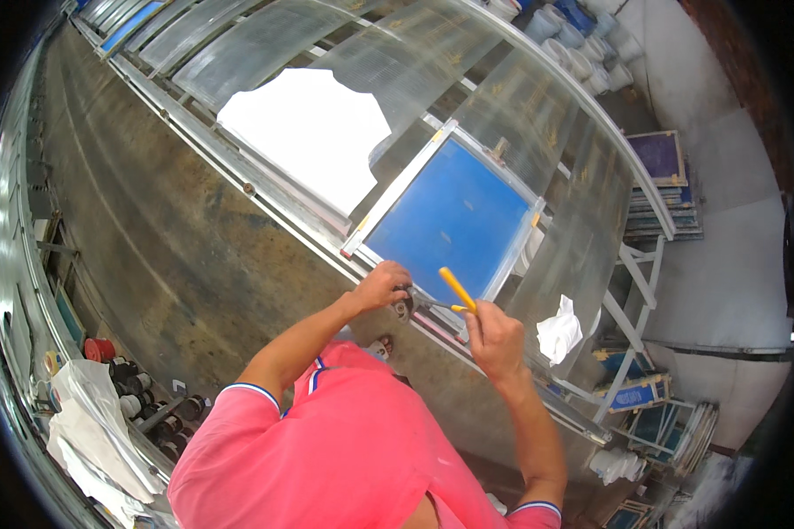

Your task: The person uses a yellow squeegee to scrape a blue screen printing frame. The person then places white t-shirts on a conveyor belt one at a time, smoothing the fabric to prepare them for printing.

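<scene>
The right hand (496, 339) grips a yellow stick (457, 289) jutting forward and leftward from it; farther left, the left hand (382, 286) curls, its hold unclear. Ahead of both lies a blue screen (454, 220).

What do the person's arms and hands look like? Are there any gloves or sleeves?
There are sleeves, but no gloves! The left hand and right hand are bare, and no watch shows on either wrist. The forearms are uncovered too. Higher up are short pink sleeves, edged with white and blue striped bands.
</scene>
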The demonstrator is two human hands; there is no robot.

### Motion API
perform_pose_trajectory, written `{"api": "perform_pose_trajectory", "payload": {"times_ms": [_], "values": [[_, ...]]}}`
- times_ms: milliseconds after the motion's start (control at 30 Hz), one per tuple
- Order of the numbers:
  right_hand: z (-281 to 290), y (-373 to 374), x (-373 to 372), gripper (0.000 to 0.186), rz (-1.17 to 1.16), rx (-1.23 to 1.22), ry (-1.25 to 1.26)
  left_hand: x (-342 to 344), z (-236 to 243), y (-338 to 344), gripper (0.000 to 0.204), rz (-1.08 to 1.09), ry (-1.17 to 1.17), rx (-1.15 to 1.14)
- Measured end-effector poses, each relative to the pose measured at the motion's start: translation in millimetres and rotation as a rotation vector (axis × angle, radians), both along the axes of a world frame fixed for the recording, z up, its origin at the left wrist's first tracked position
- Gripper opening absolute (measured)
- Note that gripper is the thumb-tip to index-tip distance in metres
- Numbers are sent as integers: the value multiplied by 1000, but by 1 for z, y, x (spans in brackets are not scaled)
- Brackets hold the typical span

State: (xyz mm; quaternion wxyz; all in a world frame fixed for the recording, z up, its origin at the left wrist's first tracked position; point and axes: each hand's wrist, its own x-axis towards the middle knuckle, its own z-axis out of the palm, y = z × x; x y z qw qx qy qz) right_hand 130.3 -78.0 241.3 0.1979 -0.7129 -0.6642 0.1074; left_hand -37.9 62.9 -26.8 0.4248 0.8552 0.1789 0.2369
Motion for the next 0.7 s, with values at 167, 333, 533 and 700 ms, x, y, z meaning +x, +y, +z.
{"api": "perform_pose_trajectory", "payload": {"times_ms": [167,333,533,700], "values": [[34,40,14,11,506,-14,-281,1,2,-6,25,51,-5,30],[27,55,23,13,325,-212,-113,-1,4,-6,31,47,27,90],[17,57,-4,23,-35,-466,482,0,-6,-4,35,32,0,105],[0,52,4,9,-738,-324,1777,3,-1,-2,36,18,34,112]]}}
